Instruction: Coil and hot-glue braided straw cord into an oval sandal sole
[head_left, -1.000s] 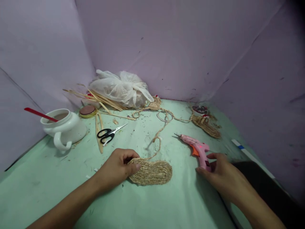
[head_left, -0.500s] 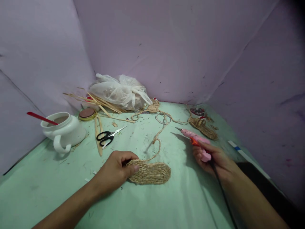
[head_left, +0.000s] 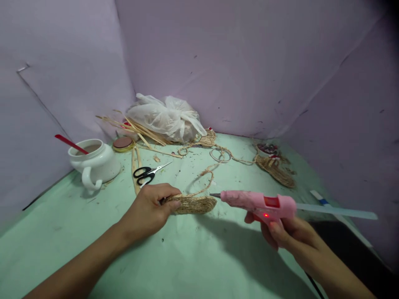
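My left hand (head_left: 156, 207) is closed on the left end of a flat, sole-shaped piece of coiled braided straw (head_left: 195, 205), tilted up off the table. From its far edge a loose straw braid (head_left: 210, 180) loops away toward the back. My right hand (head_left: 283, 234) grips the handle of a pink glue gun (head_left: 249, 201), its red light lit. The gun's metal nozzle points left, close to the right end of the coiled piece; whether they touch I cannot tell. A clear glue stick (head_left: 336, 211) juts from the gun's rear.
Black-handled scissors (head_left: 146, 175) lie beyond my left hand. To the left stands a white pot (head_left: 101, 164) holding a red stick. A white plastic bag (head_left: 168, 118) and straw strips (head_left: 146, 132) are at the back. Another woven sole (head_left: 276, 172) lies back right, beside a small dish (head_left: 267, 149).
The glue gun has come left and turned sideways, its nozzle now near the coiled piece. My left hand has raised and tilted that piece. The view has shifted slightly.
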### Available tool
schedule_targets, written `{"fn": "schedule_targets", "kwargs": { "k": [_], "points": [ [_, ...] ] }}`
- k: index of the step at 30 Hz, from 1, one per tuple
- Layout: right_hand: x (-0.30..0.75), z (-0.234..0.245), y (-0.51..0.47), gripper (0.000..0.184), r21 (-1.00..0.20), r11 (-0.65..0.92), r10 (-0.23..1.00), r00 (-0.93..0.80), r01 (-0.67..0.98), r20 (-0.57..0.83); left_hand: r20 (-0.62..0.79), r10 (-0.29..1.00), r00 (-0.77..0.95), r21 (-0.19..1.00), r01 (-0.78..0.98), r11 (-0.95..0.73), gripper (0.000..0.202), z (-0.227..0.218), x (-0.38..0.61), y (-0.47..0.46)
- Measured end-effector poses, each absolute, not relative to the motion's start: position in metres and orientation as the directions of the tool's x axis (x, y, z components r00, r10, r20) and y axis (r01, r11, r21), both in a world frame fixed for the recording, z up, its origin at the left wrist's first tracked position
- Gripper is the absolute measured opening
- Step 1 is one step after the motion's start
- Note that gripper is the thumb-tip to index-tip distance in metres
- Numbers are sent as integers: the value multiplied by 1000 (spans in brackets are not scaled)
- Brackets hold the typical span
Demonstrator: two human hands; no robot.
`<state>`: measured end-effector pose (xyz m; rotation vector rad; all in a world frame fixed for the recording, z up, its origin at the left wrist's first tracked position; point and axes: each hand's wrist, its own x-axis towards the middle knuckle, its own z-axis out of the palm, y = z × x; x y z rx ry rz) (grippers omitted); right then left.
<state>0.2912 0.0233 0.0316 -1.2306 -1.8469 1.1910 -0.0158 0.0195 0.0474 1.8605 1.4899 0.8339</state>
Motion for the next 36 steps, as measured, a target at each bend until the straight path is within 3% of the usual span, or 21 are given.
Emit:
{"fn": "schedule_targets", "kwargs": {
  "k": [10, 24, 36],
  "points": [
    [290, 31, 22, 31, -900, 181, 910, -414, 396, 1, 197, 947, 253, 713, 626, -315, 16, 46, -16, 17],
    [278, 37, 17, 42, -905, 137, 945, -326, 402, -2, 216, 939, 267, 695, 633, -340, 17, 47, -14, 16],
    [277, 29, 18, 39, -870, 220, 910, -413, 441, 20, 222, 935, 277, 687, 637, -351, 18, 46, -12, 15]
  ]
}}
